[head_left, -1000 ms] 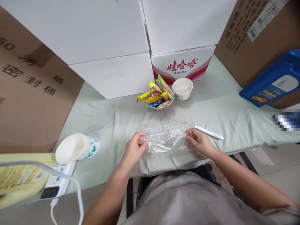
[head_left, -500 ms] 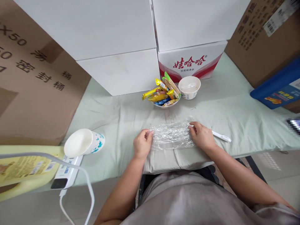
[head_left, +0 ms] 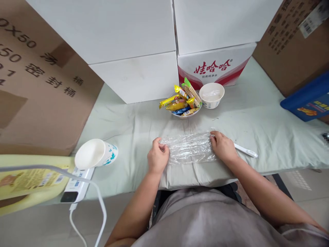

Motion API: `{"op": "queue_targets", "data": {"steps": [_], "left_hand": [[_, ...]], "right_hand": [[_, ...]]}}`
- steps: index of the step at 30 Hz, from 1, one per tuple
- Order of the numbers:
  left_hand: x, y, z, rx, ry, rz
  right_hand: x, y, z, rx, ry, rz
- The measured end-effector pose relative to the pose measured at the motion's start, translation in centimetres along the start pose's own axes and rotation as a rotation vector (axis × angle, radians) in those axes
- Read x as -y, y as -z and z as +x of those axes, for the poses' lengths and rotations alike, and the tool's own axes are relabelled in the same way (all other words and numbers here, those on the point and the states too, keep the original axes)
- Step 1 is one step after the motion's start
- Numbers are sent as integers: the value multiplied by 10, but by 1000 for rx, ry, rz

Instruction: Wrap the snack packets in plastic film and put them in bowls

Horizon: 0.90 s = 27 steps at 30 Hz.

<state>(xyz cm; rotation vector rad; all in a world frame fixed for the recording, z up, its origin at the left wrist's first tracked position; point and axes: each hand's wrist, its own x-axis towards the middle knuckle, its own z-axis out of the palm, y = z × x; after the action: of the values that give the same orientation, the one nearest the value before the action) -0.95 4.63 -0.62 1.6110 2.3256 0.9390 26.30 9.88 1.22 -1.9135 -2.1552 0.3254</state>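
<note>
A crinkled sheet of clear plastic film [head_left: 190,147] lies spread across the cloth near the front edge. My left hand [head_left: 158,156] is at its left end, fingers curled and closed on the margin of the film. At the opposite end my right hand [head_left: 223,145] grips the film between thumb and bent fingers. Just beyond my right hand a white plastic-handled tool [head_left: 246,151] rests on the cloth, its far end hidden behind the hand. Behind the film stands a bowl [head_left: 189,116] filled with yellow- and blue-wrapped snack sticks [head_left: 177,104].
Beside the snacks is a paper bowl [head_left: 212,104] with clear plastic in it. At left, a paper cup [head_left: 110,154] tilts near a white power strip [head_left: 74,187], a cable [head_left: 100,195] and a yellow jug [head_left: 33,178]. White boxes [head_left: 151,79] and brown cartons [head_left: 33,113] border the table.
The whole view has shifted slightly, so most things sit a little farther right. My left fingers have moved slightly on the film's left end; my right hand stays at the other end.
</note>
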Motion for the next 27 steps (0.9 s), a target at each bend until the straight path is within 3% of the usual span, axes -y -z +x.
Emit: {"op": "queue_targets", "data": {"steps": [2, 4, 7, 9, 12, 14, 19, 23, 25, 27], "left_hand": [[0, 0, 0, -28, -65, 74], [-2, 2, 1, -135, -167, 130], [-7, 8, -1, -270, -400, 145], [-13, 10, -3, -145, -620, 110], [-20, 7, -6, 200, -830, 93], [-22, 3, -6, 315, -809, 119], [-20, -1, -4, 389, -696, 209], [-20, 0, -5, 414, -685, 266], [-21, 0, -6, 416, -685, 277], [-22, -1, -7, 414, -686, 281]], "right_hand": [[0, -1, 1, -3, -3, -5], [0, -2, 2, -7, -4, -11], [1, -3, 2, -5, 0, -23], [2, -3, 2, 0, 4, -38], [3, -2, 2, 17, 12, -70], [3, -1, 4, 36, 26, -84], [-8, 6, 22, 38, -19, -115], [-16, 16, 32, -100, -53, -99], [-12, 19, 26, -211, 41, -62], [-3, 16, 16, -204, 271, -11]]}}
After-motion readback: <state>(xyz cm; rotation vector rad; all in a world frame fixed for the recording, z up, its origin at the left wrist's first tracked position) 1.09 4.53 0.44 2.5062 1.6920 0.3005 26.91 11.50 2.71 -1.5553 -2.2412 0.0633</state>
